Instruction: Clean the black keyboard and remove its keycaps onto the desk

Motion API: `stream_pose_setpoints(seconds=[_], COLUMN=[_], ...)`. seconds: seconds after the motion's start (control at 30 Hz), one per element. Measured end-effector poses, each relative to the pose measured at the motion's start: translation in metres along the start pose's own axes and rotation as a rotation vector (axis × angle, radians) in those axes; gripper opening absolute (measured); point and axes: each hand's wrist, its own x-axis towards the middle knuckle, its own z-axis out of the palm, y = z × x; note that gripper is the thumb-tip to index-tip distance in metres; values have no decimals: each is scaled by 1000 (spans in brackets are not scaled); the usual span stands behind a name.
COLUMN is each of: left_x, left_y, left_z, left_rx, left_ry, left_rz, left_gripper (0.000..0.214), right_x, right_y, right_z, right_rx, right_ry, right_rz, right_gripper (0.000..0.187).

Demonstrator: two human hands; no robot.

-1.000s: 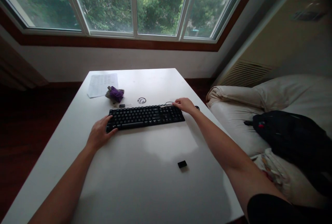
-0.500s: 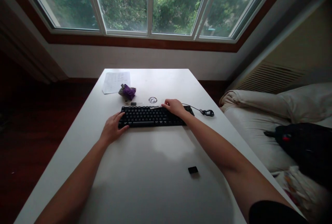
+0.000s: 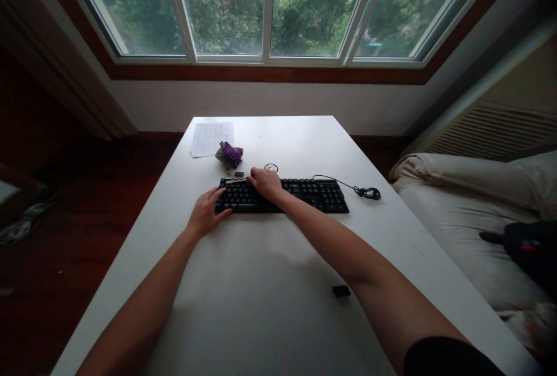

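A black keyboard [image 3: 313,193] lies flat across the white table. My left hand [image 3: 206,212] grips its left end, thumb at the near edge and fingers over the corner keys. Above the keyboard's top rows, my right hand [image 3: 265,183] is closed around a thin, pale stick-like tool [image 3: 235,181] that points left along the keys. The tool's exact kind is too small to make out. Part of the keyboard's middle is hidden under my right hand and wrist.
Behind the keyboard lie a crumpled purple cloth [image 3: 231,155], a small dark piece [image 3: 239,174], a ring-shaped item [image 3: 271,166] and printed paper [image 3: 211,138]. A coiled cable [image 3: 368,193] is at the right. A small black block [image 3: 341,291] sits by my right forearm.
My right hand has moved left along the keyboard's top rows with the pale tool. My left hand stays on the left end. The whole view has shifted slightly.
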Motion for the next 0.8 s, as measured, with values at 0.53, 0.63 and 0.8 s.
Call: stream_pose_setpoints(seconds=[0.53, 0.63, 0.8], left_x=[-3, -4, -4], left_y=[2, 4, 10], left_z=[-3, -3, -5], left_rx=[-10, -12, -11], left_ry=[-28, -28, -28], left_rz=[8, -1, 10], left_gripper=[65, 65, 65], right_x=[-89, -116, -148], right_y=[149, 202, 268], right_z=[-44, -57, -73], right_rx=[-95, -93, -92], right_ry=[86, 103, 115], right_rz=[215, 301, 444], right_gripper=[33, 32, 31])
